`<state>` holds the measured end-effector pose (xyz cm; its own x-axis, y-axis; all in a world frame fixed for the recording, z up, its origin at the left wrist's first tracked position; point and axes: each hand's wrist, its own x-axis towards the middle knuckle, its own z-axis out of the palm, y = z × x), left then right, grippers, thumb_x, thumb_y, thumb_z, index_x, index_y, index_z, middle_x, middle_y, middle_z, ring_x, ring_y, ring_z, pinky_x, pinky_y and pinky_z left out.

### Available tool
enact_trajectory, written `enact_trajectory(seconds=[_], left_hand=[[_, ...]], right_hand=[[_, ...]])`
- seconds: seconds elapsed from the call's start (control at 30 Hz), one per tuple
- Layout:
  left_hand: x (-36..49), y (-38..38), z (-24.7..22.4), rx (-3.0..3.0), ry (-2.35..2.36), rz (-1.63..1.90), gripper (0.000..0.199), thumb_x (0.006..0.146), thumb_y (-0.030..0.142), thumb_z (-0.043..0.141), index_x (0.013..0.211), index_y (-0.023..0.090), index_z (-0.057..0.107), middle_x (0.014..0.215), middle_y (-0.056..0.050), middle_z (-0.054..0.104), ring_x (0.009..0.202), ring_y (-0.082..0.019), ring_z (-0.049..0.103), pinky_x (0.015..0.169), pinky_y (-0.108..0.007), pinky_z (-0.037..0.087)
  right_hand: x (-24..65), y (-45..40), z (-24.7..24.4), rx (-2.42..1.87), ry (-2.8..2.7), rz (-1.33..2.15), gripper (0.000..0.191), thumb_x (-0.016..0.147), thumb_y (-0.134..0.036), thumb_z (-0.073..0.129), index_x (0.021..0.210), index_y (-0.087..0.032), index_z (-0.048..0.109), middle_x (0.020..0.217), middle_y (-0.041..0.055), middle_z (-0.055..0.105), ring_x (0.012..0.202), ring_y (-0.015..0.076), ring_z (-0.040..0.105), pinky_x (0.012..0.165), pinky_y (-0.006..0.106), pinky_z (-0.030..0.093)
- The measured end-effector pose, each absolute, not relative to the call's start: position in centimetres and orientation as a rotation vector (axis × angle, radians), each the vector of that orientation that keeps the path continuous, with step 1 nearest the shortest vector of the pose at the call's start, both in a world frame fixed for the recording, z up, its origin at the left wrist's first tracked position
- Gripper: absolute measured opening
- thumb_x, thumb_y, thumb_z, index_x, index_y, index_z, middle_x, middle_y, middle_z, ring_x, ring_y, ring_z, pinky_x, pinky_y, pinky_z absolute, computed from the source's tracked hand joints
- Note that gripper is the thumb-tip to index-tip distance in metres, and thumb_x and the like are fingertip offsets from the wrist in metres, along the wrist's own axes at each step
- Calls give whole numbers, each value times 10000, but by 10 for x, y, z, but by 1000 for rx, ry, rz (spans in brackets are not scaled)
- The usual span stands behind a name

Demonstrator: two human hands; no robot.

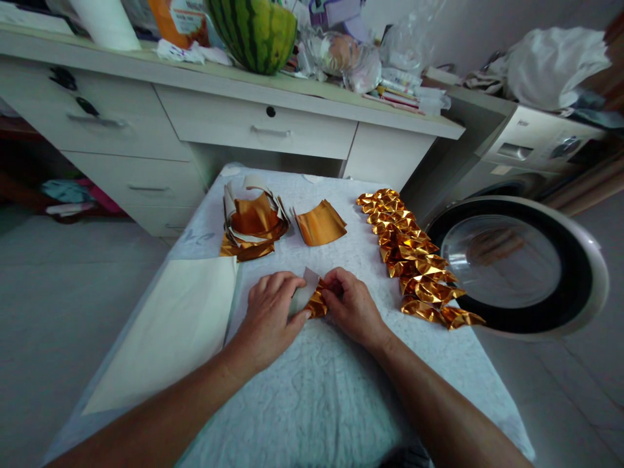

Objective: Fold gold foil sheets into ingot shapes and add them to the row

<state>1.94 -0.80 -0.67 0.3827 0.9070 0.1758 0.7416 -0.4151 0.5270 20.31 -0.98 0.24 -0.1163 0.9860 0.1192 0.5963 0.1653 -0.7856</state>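
Observation:
Between my hands a sheet of gold foil paper [318, 303], pale on its other face, is partly folded. My left hand [273, 312] grips its left side between thumb and fingers. Pinched on its right edge are the fingers of my right hand [353, 305]. Beyond them lies a small stack of curved gold sheets [322, 224]. To its left stands a larger curled bundle of gold and pale sheets [256, 218]. Rows of folded gold pieces [414, 253] run along the table's right side.
A pale sheet [166, 325] lies on the left of the cloth-covered table [302, 403]. Behind it, a white counter [312, 97] holds a cut watermelon [253, 32] and plastic bags. At the right, a washing machine's round door [517, 266] hangs open beside the table.

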Motion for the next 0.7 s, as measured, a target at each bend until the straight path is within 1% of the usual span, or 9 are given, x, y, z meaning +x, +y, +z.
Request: enact_trajectory(seconds=[0.07,0.13,0.23,0.33,0.43,0.5,0.6,0.7], left_hand=[[20,-8,-5,2245,1428,663,296,787,232,630,1059,238,515,1130,-47,574,1099,-274,481,938,-452,389],[20,-8,-4,2186,1444,709,333,775,239,642,1073,240,492,1127,-48,590,1105,-275,492,945,-456,387],[20,-7,-3,2074,1460,767,492,761,249,661,1194,236,429,1112,-53,619,1095,-268,532,972,-466,377],[18,-4,-3,1956,1420,786,561,784,257,636,1281,223,377,969,-27,647,974,-235,602,928,-432,417],[16,-1,-3,1860,1353,776,484,804,262,600,1253,225,422,828,12,632,825,-199,628,810,-362,465],[15,0,-2,1814,1332,785,414,805,263,592,1199,228,470,790,23,619,773,-185,624,753,-330,472],[14,0,-1,1753,1341,835,340,803,269,599,1131,235,516,805,20,609,778,-178,626,725,-310,478],[15,0,-1,1633,1308,903,356,801,268,611,1140,243,506,844,18,597,784,-172,641,691,-292,494]], right_hand=[[204,-10,2,-1440,-1704,880,94,808,-130,512,864,-205,523,706,-41,533,632,120,492,595,241,382],[205,-10,1,-1362,-1622,977,98,826,-151,502,902,-207,528,701,-48,525,609,111,488,570,230,381],[206,-9,-2,-1257,-1513,1071,159,853,-204,521,1009,-206,555,776,-28,566,664,118,525,621,242,423],[206,-8,-5,-1147,-1398,1195,171,874,-279,551,1029,-208,552,838,-4,602,719,132,561,668,262,457],[206,-9,-7,-1056,-1297,1312,148,868,-326,593,942,-209,541,801,-10,598,685,121,555,644,250,453],[206,-9,-8,-1029,-1248,1364,159,852,-329,624,898,-209,531,771,-21,591,645,107,539,621,237,440],[206,-11,-8,-1039,-1199,1397,184,823,-320,658,859,-207,517,737,-30,590,607,99,526,578,220,417],[205,-11,-6,-1058,-1151,1414,204,802,-318,671,837,-208,503,714,-34,587,587,100,525,546,212,402]])
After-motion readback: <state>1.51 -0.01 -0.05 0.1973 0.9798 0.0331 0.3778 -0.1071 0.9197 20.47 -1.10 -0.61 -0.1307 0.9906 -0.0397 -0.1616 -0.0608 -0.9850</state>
